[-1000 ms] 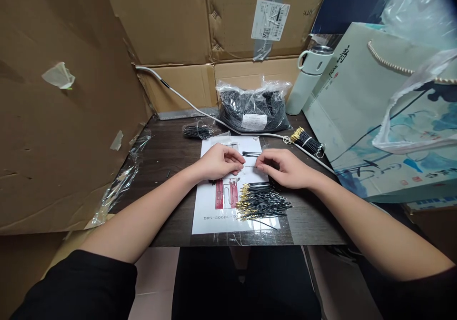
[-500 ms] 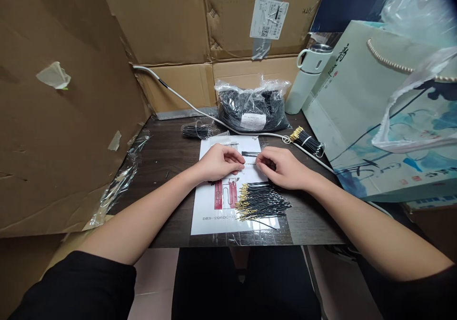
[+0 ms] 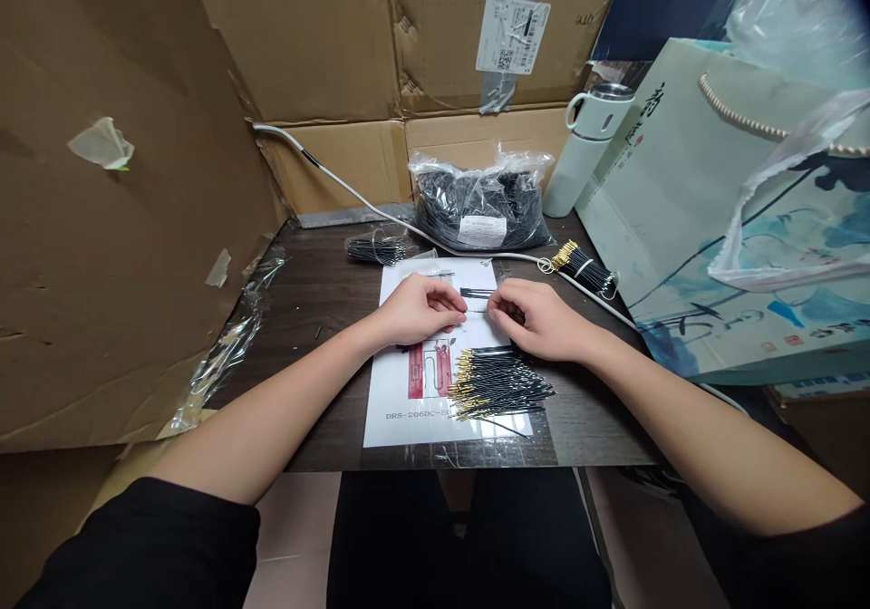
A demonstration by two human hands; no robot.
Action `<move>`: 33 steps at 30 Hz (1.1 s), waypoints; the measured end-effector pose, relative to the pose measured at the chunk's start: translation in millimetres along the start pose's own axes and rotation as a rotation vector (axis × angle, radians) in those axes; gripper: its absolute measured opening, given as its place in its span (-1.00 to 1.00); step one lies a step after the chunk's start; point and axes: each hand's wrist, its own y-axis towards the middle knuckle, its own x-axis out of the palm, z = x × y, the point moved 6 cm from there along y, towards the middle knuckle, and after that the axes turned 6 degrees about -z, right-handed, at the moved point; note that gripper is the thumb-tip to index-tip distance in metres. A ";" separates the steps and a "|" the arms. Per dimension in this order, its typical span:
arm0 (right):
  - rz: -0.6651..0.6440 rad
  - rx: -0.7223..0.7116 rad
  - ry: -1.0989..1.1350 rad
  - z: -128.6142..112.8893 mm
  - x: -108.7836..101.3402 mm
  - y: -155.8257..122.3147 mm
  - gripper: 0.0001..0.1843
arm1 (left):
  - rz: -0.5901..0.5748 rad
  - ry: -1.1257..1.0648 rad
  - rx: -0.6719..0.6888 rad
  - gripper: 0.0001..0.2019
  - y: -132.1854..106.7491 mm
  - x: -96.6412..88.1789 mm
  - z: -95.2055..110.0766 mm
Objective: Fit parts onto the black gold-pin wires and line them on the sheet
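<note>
Over the printed sheet (image 3: pixel 387 428), my left hand (image 3: pixel 422 308) and my right hand (image 3: pixel 536 319) face each other, fingertips pinched. A thin dark wire (image 3: pixel 477 311) spans the small gap between them, one end in each pinch; its tips are hidden by the fingers. Just behind that gap lie a few short black wires (image 3: pixel 476 293). Closer to me, a loose pile of black wires with gold-coloured ends (image 3: pixel 503 384) rests on the sheet, gold ends mostly to the left.
A clear bag of black wires (image 3: pixel 482 206) stands at the back, with a white cable (image 3: pixel 367 203) running past it. Tied wire bundles lie left (image 3: pixel 376 249) and right (image 3: pixel 585 269). A pale flask (image 3: pixel 577 160) and a paper bag (image 3: pixel 680 219) stand right; cardboard (image 3: pixel 122 256) walls the left.
</note>
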 end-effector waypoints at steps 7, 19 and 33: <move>0.009 -0.038 -0.035 -2.6 1.4 -2.0 -0.95 | 0.014 0.072 0.035 -0.90 -2.2 2.3 4.8; 0.021 -0.051 -0.026 -6.2 1.1 -1.9 -0.87 | 0.058 0.226 0.162 -0.89 -8.2 6.6 14.1; 0.004 -0.016 -0.017 -5.2 4.2 -0.8 -0.83 | 0.067 0.261 0.216 -0.92 -9.3 9.4 15.3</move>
